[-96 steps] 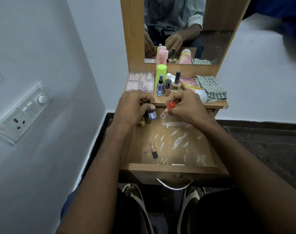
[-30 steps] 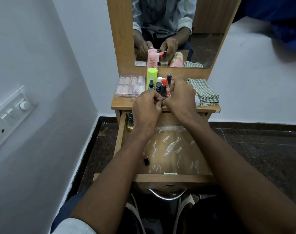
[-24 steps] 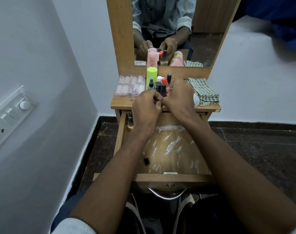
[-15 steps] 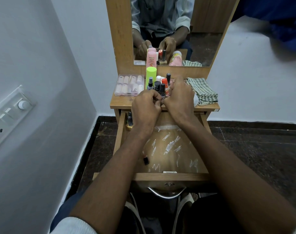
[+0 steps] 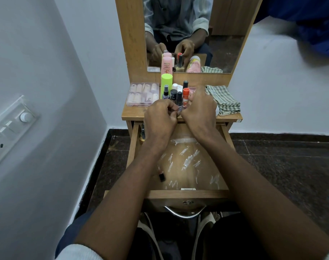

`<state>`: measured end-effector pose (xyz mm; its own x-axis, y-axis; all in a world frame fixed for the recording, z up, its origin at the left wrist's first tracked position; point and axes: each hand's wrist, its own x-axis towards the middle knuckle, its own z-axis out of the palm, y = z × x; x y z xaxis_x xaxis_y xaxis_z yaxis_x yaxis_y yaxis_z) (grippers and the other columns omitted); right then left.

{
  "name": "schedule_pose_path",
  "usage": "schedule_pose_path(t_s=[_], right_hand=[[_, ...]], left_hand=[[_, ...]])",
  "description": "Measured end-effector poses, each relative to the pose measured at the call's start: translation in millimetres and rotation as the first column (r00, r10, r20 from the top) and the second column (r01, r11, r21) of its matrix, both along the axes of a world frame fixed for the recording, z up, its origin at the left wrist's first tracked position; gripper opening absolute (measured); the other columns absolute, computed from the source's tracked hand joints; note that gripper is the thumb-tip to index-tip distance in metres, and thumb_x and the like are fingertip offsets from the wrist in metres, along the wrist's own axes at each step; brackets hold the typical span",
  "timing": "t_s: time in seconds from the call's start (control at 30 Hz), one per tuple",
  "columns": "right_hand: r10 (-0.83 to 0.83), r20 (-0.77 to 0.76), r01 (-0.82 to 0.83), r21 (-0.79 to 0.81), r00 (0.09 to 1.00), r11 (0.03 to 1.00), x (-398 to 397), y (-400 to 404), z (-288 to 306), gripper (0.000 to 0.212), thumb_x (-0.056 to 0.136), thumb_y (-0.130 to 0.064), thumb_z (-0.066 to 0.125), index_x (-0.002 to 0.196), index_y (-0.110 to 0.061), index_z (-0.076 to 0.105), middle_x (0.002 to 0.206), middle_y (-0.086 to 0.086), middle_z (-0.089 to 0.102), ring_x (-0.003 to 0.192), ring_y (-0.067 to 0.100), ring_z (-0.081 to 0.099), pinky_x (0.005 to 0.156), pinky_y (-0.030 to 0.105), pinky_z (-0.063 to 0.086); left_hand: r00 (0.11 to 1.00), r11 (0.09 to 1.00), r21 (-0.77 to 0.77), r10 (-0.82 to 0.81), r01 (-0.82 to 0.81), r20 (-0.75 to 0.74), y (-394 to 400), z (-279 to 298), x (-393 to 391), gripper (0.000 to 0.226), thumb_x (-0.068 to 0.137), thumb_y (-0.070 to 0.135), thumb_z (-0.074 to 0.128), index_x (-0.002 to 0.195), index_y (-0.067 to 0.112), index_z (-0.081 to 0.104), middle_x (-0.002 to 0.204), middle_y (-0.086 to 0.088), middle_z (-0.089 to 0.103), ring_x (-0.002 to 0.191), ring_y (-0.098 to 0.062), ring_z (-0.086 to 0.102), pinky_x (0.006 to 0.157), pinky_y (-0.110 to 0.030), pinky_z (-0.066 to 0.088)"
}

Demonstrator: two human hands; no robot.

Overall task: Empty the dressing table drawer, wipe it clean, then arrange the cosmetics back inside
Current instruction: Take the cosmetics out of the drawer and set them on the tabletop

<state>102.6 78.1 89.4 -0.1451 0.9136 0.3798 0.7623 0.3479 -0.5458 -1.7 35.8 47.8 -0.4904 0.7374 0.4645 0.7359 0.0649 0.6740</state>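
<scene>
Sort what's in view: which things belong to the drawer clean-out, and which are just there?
Job:
drawer
lipstick inside the drawer
bottles on top
clear case
checked cloth
left hand
right hand

Just there:
mirror
wall switch panel

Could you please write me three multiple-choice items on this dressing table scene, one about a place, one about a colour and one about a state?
1. Where does the checked cloth lie?
A. in the drawer
B. on the tabletop's right end
C. on the floor

2. What colour is the cap of the tall bottle by the mirror frame?
A. lime green
B. dark blue
C. white

3. How is the drawer?
A. pushed shut
B. taken right out
C. pulled open, white smears on its bottom

Answers:
1 B: the folded cloth rests on the tabletop, right of the right hand.
2 A: the cap is bright lime.
3 C: the drawer's inside shows below the left hand, streaked white, with a small lipstick left in it.
</scene>
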Motion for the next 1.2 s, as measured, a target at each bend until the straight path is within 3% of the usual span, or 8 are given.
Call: schedule_pose_path(t_s=[0.1,0.17,0.27,0.37,0.53,0.67,0.9,1.2], right_hand=[[0.033,0.078,-0.036,0.039,0.996,0.999,5,-10,3,0.056,0.078,-0.018,0.087,0.123,-0.007,0.056,0.106,0.012,0.071,0.099,0.033,0.068,0.071,0.034,0.047],[0.094,0.156,-0.101,0.040,0.983,0.994,8,-20,3,0.041,0.084,-0.016,0.078,0.117,-0.007,0.057,0.104,0.013,0.069,0.098,0.035,0.064,0.071,0.036,0.039],[0.185,0.190,-0.187,-0.004,0.964,0.982,9,-31,-3,0.031,0.084,-0.011,0.075,0.110,-0.007,0.059,0.103,0.013,0.066,0.097,0.034,0.061,0.070,0.036,0.038],[0.110,0.149,-0.111,-0.002,0.983,0.994,11,-24,-8,0.040,0.084,-0.007,0.077,0.116,-0.009,0.054,0.102,0.008,0.067,0.093,0.029,0.064,0.069,0.032,0.036],[0.021,-0.039,-0.020,0.026,0.999,0.999,16,-12,-2,0.055,0.083,-0.016,0.082,0.120,-0.012,0.041,0.090,0.004,0.062,0.081,0.026,0.059,0.070,0.033,0.038],[0.044,-0.032,-0.043,0.028,0.999,0.999,17,-5,-3,0.062,0.083,-0.018,0.082,0.131,-0.015,0.042,0.095,0.000,0.062,0.085,0.021,0.057,0.075,0.030,0.036],[0.073,-0.034,-0.069,0.108,0.997,0.992,5,6,-5,0.040,0.088,-0.021,0.072,0.126,-0.017,0.060,0.101,0.006,0.072,0.093,0.027,0.067,0.075,0.030,0.043],[0.041,-0.033,-0.038,0.069,0.999,0.997,6,11,-5,0.043,0.087,-0.018,0.074,0.125,-0.014,0.055,0.105,0.006,0.069,0.094,0.025,0.064,0.075,0.029,0.040]], left_hand=[[0.996,0.995,-0.055,-0.089,0.088,-0.006,-11,7,-7,0.015,0.084,0.009,0.082,0.093,0.022,0.081,0.086,0.010,0.078,0.076,-0.005,0.070,0.077,-0.025,0.060],[0.984,0.973,-0.157,-0.174,0.168,-0.024,-20,9,-15,0.020,0.084,0.004,0.078,0.091,0.022,0.082,0.084,0.011,0.078,0.073,-0.002,0.069,0.076,-0.022,0.058],[0.949,0.897,-0.325,-0.316,0.301,0.005,-32,3,-29,0.027,0.081,-0.003,0.077,0.080,0.023,0.082,0.073,0.014,0.075,0.062,0.005,0.067,0.074,-0.027,0.063],[0.948,0.857,-0.415,-0.315,0.305,0.047,-38,-5,-32,0.019,0.081,0.010,0.089,0.075,0.027,0.080,0.069,0.015,0.075,0.064,0.005,0.069,0.076,-0.033,0.065],[0.959,0.916,-0.286,-0.268,0.283,0.090,-35,-2,-23,0.014,0.085,0.022,0.088,0.077,0.030,0.078,0.069,0.015,0.073,0.067,0.002,0.069,0.074,-0.030,0.063],[0.962,0.934,-0.233,-0.267,0.271,0.046,-28,0,-22,0.010,0.086,0.020,0.086,0.081,0.027,0.080,0.069,0.015,0.072,0.065,0.000,0.067,0.074,-0.030,0.062],[0.965,0.942,-0.219,-0.261,0.254,-0.005,-25,-1,-22,0.008,0.086,0.020,0.085,0.084,0.027,0.082,0.069,0.015,0.071,0.066,0.000,0.067,0.074,-0.034,0.062],[0.967,0.945,-0.220,-0.252,0.242,-0.020,-23,0,-24,0.005,0.086,0.023,0.084,0.084,0.027,0.082,0.070,0.014,0.072,0.068,-0.003,0.068,0.073,-0.035,0.063]])
